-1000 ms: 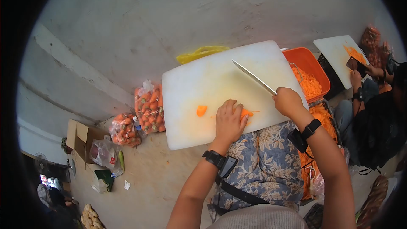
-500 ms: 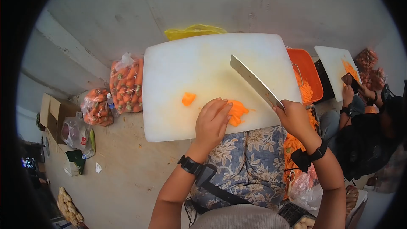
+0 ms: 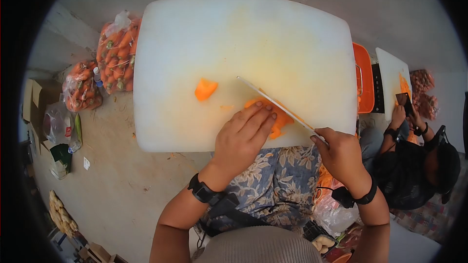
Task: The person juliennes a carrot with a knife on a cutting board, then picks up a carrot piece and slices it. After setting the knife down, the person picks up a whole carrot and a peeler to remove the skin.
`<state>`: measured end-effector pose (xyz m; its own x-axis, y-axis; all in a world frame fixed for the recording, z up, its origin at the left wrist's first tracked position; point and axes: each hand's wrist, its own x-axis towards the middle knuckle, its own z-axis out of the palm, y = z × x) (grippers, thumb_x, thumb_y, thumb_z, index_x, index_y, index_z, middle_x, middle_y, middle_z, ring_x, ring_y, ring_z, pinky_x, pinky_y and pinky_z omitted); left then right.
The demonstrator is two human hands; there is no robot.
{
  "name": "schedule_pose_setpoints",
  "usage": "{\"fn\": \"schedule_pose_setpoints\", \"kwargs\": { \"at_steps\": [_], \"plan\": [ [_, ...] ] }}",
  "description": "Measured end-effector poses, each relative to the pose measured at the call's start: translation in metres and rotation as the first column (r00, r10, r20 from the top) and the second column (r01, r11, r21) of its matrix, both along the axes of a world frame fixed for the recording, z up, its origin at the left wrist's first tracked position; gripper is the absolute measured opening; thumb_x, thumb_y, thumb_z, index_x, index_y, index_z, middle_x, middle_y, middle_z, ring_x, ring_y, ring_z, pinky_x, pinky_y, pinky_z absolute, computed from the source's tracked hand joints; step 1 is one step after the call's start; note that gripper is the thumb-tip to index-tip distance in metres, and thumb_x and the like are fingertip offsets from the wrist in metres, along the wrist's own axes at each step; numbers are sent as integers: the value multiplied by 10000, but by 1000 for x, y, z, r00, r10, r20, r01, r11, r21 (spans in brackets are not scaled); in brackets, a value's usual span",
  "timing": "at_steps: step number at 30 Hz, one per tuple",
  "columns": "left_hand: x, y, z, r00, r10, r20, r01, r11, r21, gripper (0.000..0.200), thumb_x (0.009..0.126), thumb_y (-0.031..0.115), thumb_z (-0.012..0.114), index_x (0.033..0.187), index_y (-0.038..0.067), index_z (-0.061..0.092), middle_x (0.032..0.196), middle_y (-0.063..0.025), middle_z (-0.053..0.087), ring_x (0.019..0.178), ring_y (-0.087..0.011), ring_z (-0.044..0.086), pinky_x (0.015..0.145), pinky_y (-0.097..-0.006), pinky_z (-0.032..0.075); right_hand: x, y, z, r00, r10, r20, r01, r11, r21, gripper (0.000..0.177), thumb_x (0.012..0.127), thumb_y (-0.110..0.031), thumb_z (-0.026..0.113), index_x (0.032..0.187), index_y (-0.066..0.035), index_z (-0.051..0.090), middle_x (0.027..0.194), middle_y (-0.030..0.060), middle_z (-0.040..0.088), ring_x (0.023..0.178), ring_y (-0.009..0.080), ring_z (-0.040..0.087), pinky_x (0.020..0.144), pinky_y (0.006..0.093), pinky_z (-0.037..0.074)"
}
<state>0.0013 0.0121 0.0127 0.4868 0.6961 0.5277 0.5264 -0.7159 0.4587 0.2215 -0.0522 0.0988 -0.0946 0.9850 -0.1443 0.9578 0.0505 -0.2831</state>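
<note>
Right grip holds knife; clear bags contain carrots.

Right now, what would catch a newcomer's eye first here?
Probably the big white cutting board across the middle, with bright orange carrot pieces on it under the left hand and the knife in the right hand. Next, two clear bags of whole carrots on the floor, left of the board.

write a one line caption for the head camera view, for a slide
Left hand steadies orange slices on a white cutting board while the right hand holds a knife.
</note>
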Motion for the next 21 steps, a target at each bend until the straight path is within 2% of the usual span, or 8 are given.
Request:
{"fn": "schedule_pose_setpoints", "kwargs": {
  "at_steps": [3,5,8,10,17,21],
  "plan": [
    [-1,0,-2,1000,0,18,1,999,-43,303,749,75,712,1052,58,713,1110,-67,661,1081,-248,613,887,-342,526,3,2,7,997,-73,-38,70,996,-56,164,824,-143,688,938,-31,650,679,163,638,609,327,640,551,412,490],
    [-1,1,-2,1000,-1,17,2,997,-71,314,743,88,723,1056,58,712,1099,-64,663,1083,-247,613,890,-339,526,4,3,11,999,-36,-10,36,999,15,243,786,-99,702,1007,-22,637,692,157,644,610,318,644,548,401,494],
    [-2,-1,0,1000,-1,-6,0,997,-79,317,713,98,735,1027,56,715,1064,-67,665,1061,-260,617,863,-339,530,-3,4,18,999,8,-36,-8,1000,0,307,726,-48,710,1020,-15,627,694,145,636,616,313,638,559,394,496],
    [-6,-1,2,997,-28,-73,21,995,-96,308,763,82,623,1060,61,700,1121,-53,639,1109,-214,586,875,-326,521,-8,9,20,999,38,-16,-38,999,-3,318,708,-36,707,1016,-16,628,695,139,628,623,313,633,566,392,496],
    [-8,-1,-1,997,-41,-66,34,994,-107,336,766,95,608,1088,46,690,1150,-57,624,1109,-226,580,882,-340,519,-2,15,24,991,113,75,-114,994,0,415,657,-15,693,1069,-16,636,698,132,610,613,316,610,571,394,488],
    [-8,0,-1,999,-43,-32,38,992,-121,316,763,101,610,1063,48,698,1138,-56,618,1095,-235,581,898,-365,516,4,20,30,992,111,65,-110,994,-14,436,646,-17,693,1079,-14,643,693,129,607,600,312,605,565,394,483]
  ]
}}
